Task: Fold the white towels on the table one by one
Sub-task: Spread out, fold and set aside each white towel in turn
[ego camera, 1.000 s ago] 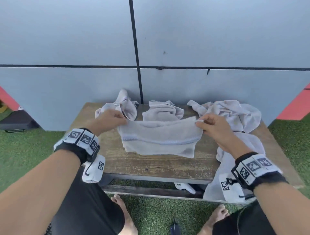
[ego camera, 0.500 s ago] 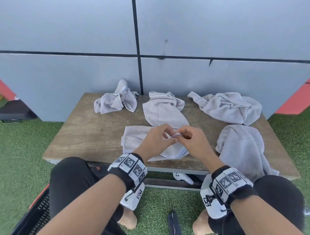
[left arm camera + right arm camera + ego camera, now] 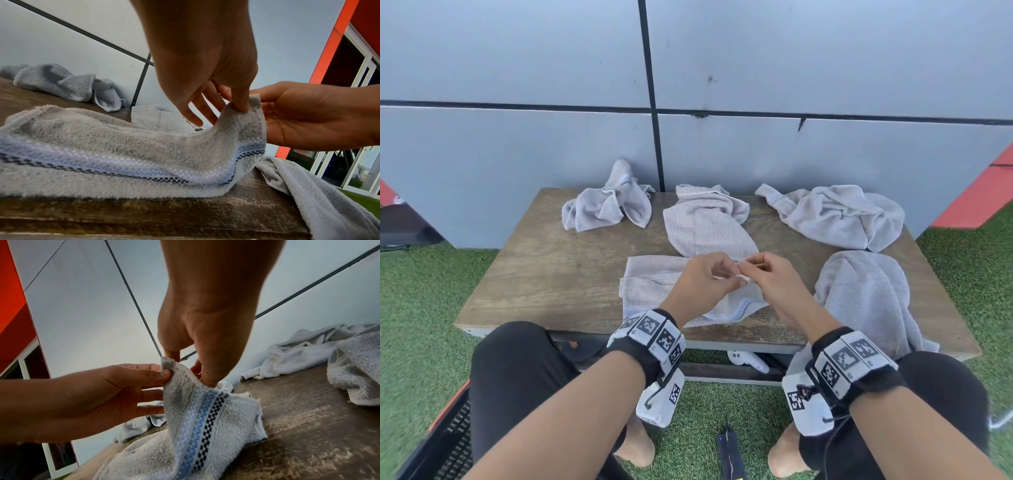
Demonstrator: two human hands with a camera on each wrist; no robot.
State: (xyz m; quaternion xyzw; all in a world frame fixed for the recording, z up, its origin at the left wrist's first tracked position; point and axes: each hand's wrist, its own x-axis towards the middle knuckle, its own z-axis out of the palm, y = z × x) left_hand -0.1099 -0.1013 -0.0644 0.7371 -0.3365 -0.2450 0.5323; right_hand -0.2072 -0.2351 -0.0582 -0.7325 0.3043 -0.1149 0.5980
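R hand (image 3: 205, 331) comes down from top, fingertips pinching lifted corner of striped towel (image 3: 197, 423). L hand (image 3: 86, 400) enters from left, thumb + forefinger in a grip on same corner, other fingers spread behind the cloth. Blue/white band w/ dark checks runs down the raised flap. Rest of towel lies on wooden table (image 3: 304, 426). Two crumpled towels (image 3: 320, 352) far right by grey wall.

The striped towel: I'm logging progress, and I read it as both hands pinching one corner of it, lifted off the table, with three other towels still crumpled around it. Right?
Nearly. Both the left hand and right hand do pinch one raised corner of the striped towel, but the head view shows four other towels on the table, not three.
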